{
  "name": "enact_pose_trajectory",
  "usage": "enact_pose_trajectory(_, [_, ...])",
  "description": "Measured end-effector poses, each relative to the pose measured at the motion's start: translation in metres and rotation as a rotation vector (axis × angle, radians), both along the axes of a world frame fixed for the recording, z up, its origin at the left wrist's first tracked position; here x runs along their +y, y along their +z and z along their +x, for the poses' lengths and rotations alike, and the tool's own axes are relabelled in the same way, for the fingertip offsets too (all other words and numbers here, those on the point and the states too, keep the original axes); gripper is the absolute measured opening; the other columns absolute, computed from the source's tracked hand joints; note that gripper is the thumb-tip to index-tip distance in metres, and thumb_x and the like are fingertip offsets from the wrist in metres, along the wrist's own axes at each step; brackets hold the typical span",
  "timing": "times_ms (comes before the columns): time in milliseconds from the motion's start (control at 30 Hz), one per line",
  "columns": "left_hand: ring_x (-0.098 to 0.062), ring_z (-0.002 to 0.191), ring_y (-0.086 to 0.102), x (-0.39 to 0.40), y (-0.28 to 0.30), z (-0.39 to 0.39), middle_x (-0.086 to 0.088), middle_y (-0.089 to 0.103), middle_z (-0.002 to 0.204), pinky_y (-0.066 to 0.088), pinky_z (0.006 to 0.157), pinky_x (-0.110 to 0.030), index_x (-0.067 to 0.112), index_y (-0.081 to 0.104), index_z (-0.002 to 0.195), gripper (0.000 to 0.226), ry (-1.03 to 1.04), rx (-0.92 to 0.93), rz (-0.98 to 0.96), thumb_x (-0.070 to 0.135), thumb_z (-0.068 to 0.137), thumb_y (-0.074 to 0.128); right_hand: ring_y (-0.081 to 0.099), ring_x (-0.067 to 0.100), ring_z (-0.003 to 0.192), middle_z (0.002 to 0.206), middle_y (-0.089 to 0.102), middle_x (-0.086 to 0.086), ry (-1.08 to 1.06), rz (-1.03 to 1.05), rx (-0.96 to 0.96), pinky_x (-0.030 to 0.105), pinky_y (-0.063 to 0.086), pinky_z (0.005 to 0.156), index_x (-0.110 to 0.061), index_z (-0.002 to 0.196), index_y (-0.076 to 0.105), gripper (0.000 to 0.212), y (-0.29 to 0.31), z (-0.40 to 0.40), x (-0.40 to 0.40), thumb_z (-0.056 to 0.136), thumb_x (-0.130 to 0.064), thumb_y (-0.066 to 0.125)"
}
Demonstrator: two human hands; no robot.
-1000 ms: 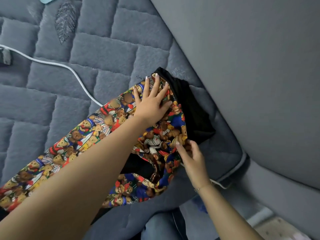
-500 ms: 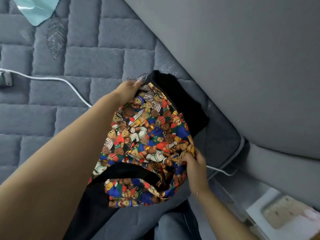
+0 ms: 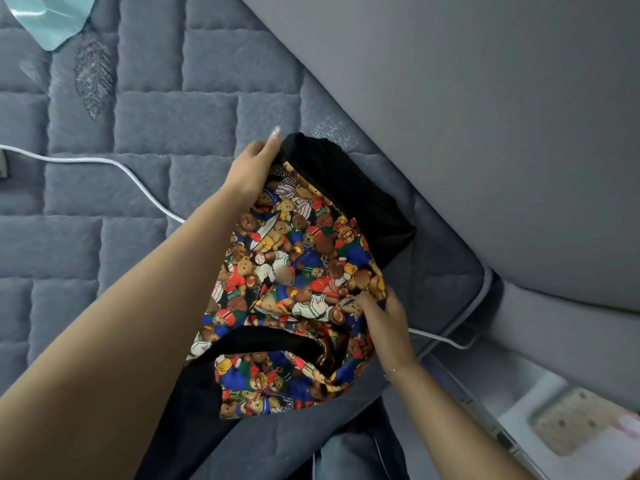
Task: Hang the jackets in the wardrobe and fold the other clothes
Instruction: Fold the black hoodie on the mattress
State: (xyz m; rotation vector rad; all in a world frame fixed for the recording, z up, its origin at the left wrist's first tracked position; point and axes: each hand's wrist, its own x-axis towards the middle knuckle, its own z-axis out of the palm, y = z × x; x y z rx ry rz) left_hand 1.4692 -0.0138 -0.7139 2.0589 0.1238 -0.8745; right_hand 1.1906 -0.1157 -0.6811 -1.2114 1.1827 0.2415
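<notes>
My left hand (image 3: 251, 168) and right hand (image 3: 382, 311) pinch the bear-print garment (image 3: 294, 265) at opposite edges by the bed's (image 3: 145, 126) corner, squaring the fold.

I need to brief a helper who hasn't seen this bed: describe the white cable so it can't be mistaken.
Start at the grey quilted bed cover. A thin white cable crosses it from the left edge and curves down until it slips behind the left forearm. It is the only pale cord on the grey quilting, well apart from the teddy-bear print garment held by both hands.
</notes>
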Motion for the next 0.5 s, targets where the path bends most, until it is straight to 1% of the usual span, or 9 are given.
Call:
enact_pose_trajectory(33, [-0.019,0.114,0.058,-0.005,0.002,0.003,0.003,0.062,0.122,0.043,0.105,-0.042,0.023,0.057,0.126,0.068,-0.077,-0.032,0.04,0.076,0.085,0.044,0.066,-0.005,0.086,0.096,0.07,-0.014,0.024,0.01,-0.007,0.01,0.049,0.067,-0.03,0.102,0.062,0.016,-0.002,-0.001,0.0,0.091,-0.019,0.063])
enact_pose_trajectory(100, [-0.023,0.112,0.059,-0.019,-0.002,0.009,-0.001,0.064,0.12,0.044,0.101,-0.042,0.024,0.055,0.127,0.064,-0.281,-0.2,0.254,0.072,0.088,0.044,0.061,-0.015,0.087,0.102,0.065,-0.021,0.086,-0.011,0.012,0.006,0.047,0.068,-0.033,0.11,0.056,0.029,-0.005,-0.004,0.001,0.088,-0.023,0.07])
enact_pose_trajectory(133, [-0.027,0.113,0.058,-0.026,-0.005,0.01,-0.004,0.064,0.12,0.042,0.101,-0.044,0.023,0.053,0.128,0.06,-0.339,-0.274,0.344,0.069,0.092,0.041,0.061,-0.015,0.088,0.103,0.064,-0.021,0.101,-0.022,0.032,0.006,0.046,0.069,-0.032,0.113,0.055,0.034,-0.006,-0.006,0.002,0.085,-0.024,0.073])
enact_pose_trajectory(167, [-0.03,0.114,0.058,-0.031,-0.008,0.01,-0.007,0.065,0.119,0.038,0.102,-0.045,0.022,0.052,0.128,0.056,-0.358,-0.319,0.396,0.065,0.095,0.04,0.061,-0.014,0.088,0.102,0.065,-0.021,0.101,-0.027,0.053,0.006,0.046,0.067,-0.03,0.112,0.057,0.035,-0.007,-0.01,0.003,0.084,-0.024,0.075])
enact_pose_trajectory(233, [-0.03,0.114,0.057,-0.037,-0.015,0.008,-0.008,0.066,0.117,0.032,0.102,-0.043,0.021,0.055,0.124,0.05,-0.332,-0.374,0.451,0.06,0.096,0.041,0.065,-0.007,0.087,0.096,0.068,-0.016,0.076,-0.021,0.099,0.007,0.047,0.064,-0.025,0.103,0.062,0.024,-0.006,-0.02,0.005,0.083,-0.022,0.076])
enact_pose_trajectory(300, [-0.03,0.117,0.055,-0.039,-0.018,0.003,-0.007,0.065,0.12,0.03,0.102,-0.042,0.022,0.056,0.122,0.048,-0.258,-0.389,0.442,0.059,0.095,0.045,0.065,-0.009,0.079,0.09,0.07,-0.012,0.031,-0.006,0.117,0.006,0.046,0.06,-0.024,0.094,0.064,0.014,-0.002,-0.032,0.008,0.085,-0.022,0.074])
enact_pose_trajectory(367, [-0.025,0.125,0.048,-0.037,-0.013,-0.008,-0.004,0.055,0.13,0.027,0.105,-0.043,0.024,0.05,0.128,0.052,-0.142,-0.386,0.367,0.06,0.091,0.05,0.063,-0.012,0.075,0.09,0.07,-0.011,-0.002,-0.045,0.079,0.004,0.045,0.061,-0.025,0.095,0.063,0.012,0.005,-0.041,0.011,0.087,-0.022,0.072])
enact_pose_trajectory(433, [-0.023,0.131,0.04,-0.024,0.0,-0.032,-0.003,0.043,0.138,0.026,0.107,-0.042,0.024,0.043,0.137,0.061,-0.056,-0.46,0.294,0.058,0.089,0.056,0.062,-0.01,0.087,0.102,0.068,-0.009,0.0,-0.114,0.008,0.005,0.045,0.07,-0.027,0.105,0.059,0.015,0.013,-0.046,0.012,0.092,-0.025,0.066])
enact_pose_trajectory(500, [-0.024,0.127,0.039,0.005,0.017,-0.074,-0.005,0.042,0.137,0.029,0.105,-0.04,0.021,0.044,0.137,0.059,-0.079,-0.592,0.235,0.051,0.089,0.06,0.057,-0.006,0.103,0.12,0.059,-0.006,0.105,-0.279,-0.073,0.007,0.045,0.081,-0.026,0.119,0.054,0.022,0.021,-0.046,0.009,0.097,-0.024,0.057])
